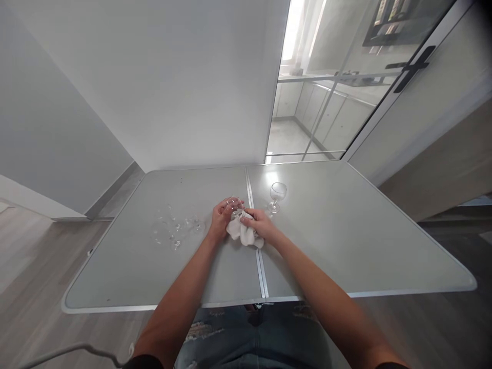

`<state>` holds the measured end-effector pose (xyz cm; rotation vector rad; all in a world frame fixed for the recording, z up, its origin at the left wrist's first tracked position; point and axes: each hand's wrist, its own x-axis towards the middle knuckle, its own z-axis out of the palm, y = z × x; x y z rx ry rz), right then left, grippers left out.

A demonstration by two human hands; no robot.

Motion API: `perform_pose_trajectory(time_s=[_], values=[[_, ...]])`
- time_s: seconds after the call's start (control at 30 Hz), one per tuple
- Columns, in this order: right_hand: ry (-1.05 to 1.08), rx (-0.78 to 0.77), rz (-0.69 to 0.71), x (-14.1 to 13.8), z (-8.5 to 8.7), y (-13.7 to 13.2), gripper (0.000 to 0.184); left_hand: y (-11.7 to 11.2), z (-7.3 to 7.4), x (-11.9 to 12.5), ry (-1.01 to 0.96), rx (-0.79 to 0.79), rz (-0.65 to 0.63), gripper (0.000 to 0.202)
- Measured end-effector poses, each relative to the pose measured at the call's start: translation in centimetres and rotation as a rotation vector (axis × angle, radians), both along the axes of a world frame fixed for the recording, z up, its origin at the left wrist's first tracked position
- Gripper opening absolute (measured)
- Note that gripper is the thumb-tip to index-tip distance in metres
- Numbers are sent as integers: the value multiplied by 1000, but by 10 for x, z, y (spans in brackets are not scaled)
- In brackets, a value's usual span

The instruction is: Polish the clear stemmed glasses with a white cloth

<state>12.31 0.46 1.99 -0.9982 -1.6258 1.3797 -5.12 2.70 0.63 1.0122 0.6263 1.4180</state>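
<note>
Head view: left hand [221,219] had a clear glass [235,203], right hand [261,225] had a white cloth [246,233]

So both hands were close together over the middle of a pale table [326,256], right by the metal seam [258,256] that split it in two. The left hand's fingers were curled around the clear glass, a pretty snug grip. It was so see-through that I honestly couldn't tell which way it tilted. The right hand had the white cloth bunched up in a narrow grip, with the loose folds hanging toward the person's body. Cloth and glass were right up by each other between the hands, but whether they touched was hard to make out.

A stemmed glass [278,191] stood upright on the right half, just past the right hand. Over on the left half, left of the left hand, sat a bunch of other glasses [177,225], too faint for me to count.

Round the edges: ripped jeans [253,338] at the near side of the table, a grey cable [84,347] bottom left, a white wall [192,77] behind, and a glazed door [319,102] with a black handle [415,69] off to the right.
</note>
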Motion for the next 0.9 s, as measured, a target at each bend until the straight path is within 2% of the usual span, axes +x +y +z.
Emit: perform_pose_trajectory(time_s=[0.07,0.13,0.2,0.33,0.4,0.43,0.5,0.63,0.7,0.77,0.9], values=[[203,-244,148,5,1,1,37,-2,0,0,-4,-5,-31,61],[271,-334,204,7,1,2,40,-3,-1,1,-4,4,-42,62],[172,-207,139,5,0,1,35,-2,0,2,-6,18,-23,60],[-275,327,-230,-6,-1,-4,27,0,2,3,-13,66,58,55],[-395,441,-330,-10,-1,-6,29,1,3,4,-16,77,75,53],[-393,426,-326,-10,-1,-6,28,0,3,4,-12,76,79,52],[-261,256,-218,-8,1,-5,25,-1,4,3,4,62,76,51],[206,-325,130,2,4,1,39,-3,2,3,22,20,17,59],[304,-434,182,4,4,2,43,-4,2,4,25,12,4,60],[240,-310,108,3,3,0,41,-3,2,5,19,12,10,58],[-222,252,-245,-6,1,-5,25,0,3,5,-18,47,61,56]])
